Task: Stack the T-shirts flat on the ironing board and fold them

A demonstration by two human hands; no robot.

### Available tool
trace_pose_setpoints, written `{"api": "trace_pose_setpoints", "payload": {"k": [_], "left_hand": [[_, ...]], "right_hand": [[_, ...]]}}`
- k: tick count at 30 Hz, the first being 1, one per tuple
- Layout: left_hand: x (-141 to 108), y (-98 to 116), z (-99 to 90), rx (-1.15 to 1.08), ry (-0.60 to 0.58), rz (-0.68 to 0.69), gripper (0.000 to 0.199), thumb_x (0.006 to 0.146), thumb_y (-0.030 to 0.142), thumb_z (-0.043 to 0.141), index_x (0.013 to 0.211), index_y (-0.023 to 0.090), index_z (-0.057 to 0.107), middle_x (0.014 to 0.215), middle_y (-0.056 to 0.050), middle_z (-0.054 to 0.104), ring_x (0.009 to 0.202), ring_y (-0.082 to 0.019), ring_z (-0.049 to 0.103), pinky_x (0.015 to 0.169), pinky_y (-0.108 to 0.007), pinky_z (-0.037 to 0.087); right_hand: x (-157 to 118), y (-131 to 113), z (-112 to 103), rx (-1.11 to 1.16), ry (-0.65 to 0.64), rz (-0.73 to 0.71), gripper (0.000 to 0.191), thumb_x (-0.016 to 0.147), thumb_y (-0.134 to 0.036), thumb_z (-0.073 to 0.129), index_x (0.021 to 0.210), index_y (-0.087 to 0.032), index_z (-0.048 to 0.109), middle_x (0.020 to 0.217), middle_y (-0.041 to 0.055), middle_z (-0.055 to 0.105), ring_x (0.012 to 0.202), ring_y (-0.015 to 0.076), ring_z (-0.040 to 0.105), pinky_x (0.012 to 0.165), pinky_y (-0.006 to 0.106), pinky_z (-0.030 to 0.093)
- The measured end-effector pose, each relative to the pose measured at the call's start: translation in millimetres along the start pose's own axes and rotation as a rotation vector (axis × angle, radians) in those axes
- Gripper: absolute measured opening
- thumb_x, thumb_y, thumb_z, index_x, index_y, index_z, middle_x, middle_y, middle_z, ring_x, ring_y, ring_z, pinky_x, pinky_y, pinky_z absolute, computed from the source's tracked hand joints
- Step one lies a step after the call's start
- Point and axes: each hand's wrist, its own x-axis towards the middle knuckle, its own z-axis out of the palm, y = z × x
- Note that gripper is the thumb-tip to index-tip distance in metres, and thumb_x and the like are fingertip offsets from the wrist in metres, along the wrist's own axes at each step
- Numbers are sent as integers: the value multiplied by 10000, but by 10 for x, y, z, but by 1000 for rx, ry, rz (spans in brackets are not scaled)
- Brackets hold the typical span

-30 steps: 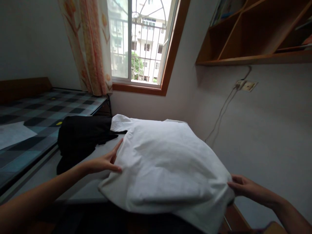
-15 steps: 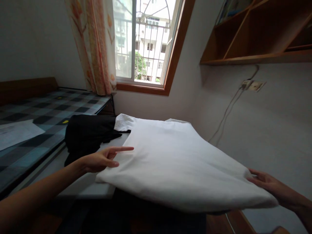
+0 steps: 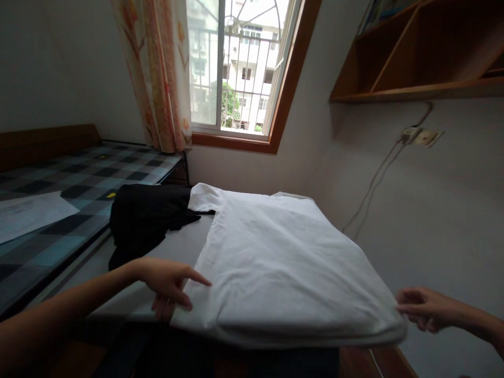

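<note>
A white T-shirt (image 3: 283, 257) lies spread over a pale tabletop (image 3: 137, 299), its sleeve end toward the window and its hem toward me. My left hand (image 3: 167, 281) is at the left hem corner. Its index finger stretches over the cloth, the thumb is apart from it, and the other fingers bend down past the edge. At the right edge of the shirt, my right hand (image 3: 429, 310) has thumb and index finger pinched at the cloth, the remaining fingers curled. Wrinkles run across the lower half of the shirt. Beside the left sleeve lies a bunched black garment (image 3: 145, 215).
On the left stands a bed with a checked mattress (image 3: 129, 163), a sheet of paper (image 3: 35, 212) on it. A curtain (image 3: 163, 79) hangs by the barred window (image 3: 244, 79). Wooden shelves (image 3: 397, 94) and a wall socket (image 3: 427, 137) with a cable are on the right wall.
The hem of the shirt, raised and billowing before, has sunk and wrinkled. My left hand has moved down toward me; my right hand has shifted slightly lower, staying at the shirt's right edge.
</note>
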Motion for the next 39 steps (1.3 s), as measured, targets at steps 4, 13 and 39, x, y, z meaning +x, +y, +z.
{"api": "trace_pose_setpoints", "payload": {"k": [4, 13, 39], "left_hand": [[28, 238, -334, 216, 475, 171, 594, 854, 578, 576, 1292, 179, 609, 642, -29, 680, 509, -180, 635, 462, -254, 482], [1302, 329, -846, 903, 1084, 447, 502, 913, 480, 527, 1309, 181, 599, 1411, -148, 545, 1362, -310, 441, 1121, -480, 353], [1477, 256, -373, 1019, 1059, 110, 730, 913, 672, 350, 1520, 265, 352, 1596, -119, 287, 1469, -404, 186, 1176, -591, 120]], "right_hand": [[265, -223, -55, -14, 120, -178, 329, 700, -549, 614, 640, -230, 668, 643, 169, 662, 559, 225, 617, 553, 364, 479], [854, -1571, 900, -304, 472, -811, 509, 880, -561, 436, 1072, -171, 703, 1198, 159, 684, 1155, 309, 623, 1039, 461, 461], [1013, -1480, 1508, -706, 373, -499, 660, 978, -567, 262, 1525, -211, 360, 1594, 104, 296, 1474, 280, 242, 1183, 467, 236]]}}
